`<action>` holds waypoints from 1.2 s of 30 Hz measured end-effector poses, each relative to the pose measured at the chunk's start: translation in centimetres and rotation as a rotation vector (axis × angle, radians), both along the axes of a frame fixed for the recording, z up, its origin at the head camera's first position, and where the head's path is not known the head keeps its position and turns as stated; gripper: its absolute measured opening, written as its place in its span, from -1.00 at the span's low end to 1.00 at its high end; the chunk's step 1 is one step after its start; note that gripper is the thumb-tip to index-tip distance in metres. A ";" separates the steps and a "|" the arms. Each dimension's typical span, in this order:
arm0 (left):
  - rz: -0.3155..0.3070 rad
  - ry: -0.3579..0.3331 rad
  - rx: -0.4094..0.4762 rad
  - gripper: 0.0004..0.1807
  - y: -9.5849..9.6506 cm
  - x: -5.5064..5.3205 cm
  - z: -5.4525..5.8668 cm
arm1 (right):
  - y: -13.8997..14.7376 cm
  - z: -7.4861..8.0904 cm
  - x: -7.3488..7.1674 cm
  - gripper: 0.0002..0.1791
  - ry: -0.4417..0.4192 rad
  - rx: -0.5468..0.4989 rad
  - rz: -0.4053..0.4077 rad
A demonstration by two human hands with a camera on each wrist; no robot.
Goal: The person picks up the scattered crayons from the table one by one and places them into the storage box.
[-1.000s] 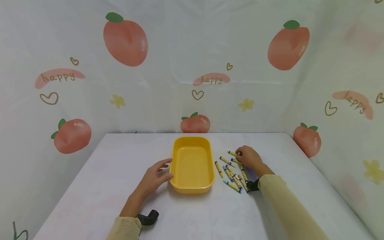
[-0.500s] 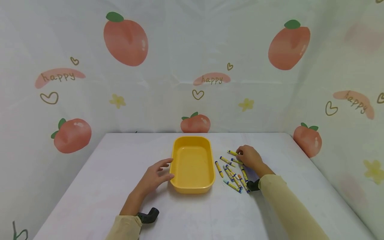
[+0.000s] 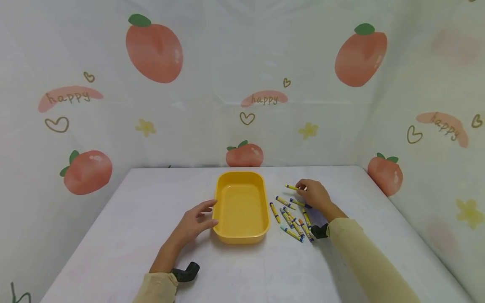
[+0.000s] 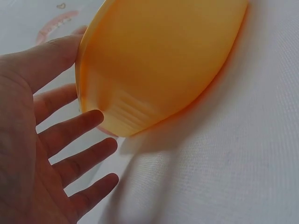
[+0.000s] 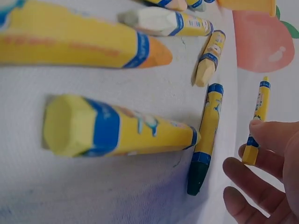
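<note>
A yellow plastic tray (image 3: 242,240) lies in the middle of the table in the head view. At its left side is my left hand (image 3: 194,222), thumb at the rim and fingers spread along the outer wall, as the left wrist view shows. My right hand (image 3: 313,194) pinches a yellow crayon (image 5: 263,100) between thumb and fingers, raised off the table. Below it lies a dark green crayon (image 5: 205,140). Closer to the right wrist camera are a light yellow-green crayon (image 5: 154,129) and an orange crayon (image 5: 79,39).
Several crayons (image 3: 291,216) in yellow and blue wrappers are scattered between the tray and my right forearm. The white table (image 3: 242,275) meets a fruit-patterned curtain (image 3: 212,126) at its back and sides. Each wrist carries a black camera mount (image 3: 186,272).
My right hand has lifted the yellow crayon from the table, up and slightly away from the other crayons. The left hand stays at the tray; the head view has shifted slightly.
</note>
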State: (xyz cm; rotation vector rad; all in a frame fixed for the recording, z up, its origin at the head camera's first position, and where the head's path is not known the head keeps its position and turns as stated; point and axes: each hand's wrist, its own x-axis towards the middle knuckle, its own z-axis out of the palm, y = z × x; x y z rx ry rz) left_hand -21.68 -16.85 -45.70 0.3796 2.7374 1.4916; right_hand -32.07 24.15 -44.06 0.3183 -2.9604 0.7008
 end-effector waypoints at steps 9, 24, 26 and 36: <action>0.008 0.003 0.002 -0.34 -0.2 0.1 -0.2 | -0.8 0.4 -0.3 -0.82 0.003 -0.062 0.037; -0.019 0.024 0.026 -0.33 -0.5 -0.1 -0.1 | -2.6 2.1 -0.2 -0.85 0.030 -0.111 0.067; -0.020 0.024 0.028 -0.34 -0.5 -0.2 -0.2 | -3.0 2.4 -0.2 -0.86 0.046 -0.110 0.079; -0.024 0.027 0.033 -0.34 -0.4 -0.2 -0.3 | -5.6 4.2 -0.7 -0.86 0.047 -0.120 0.111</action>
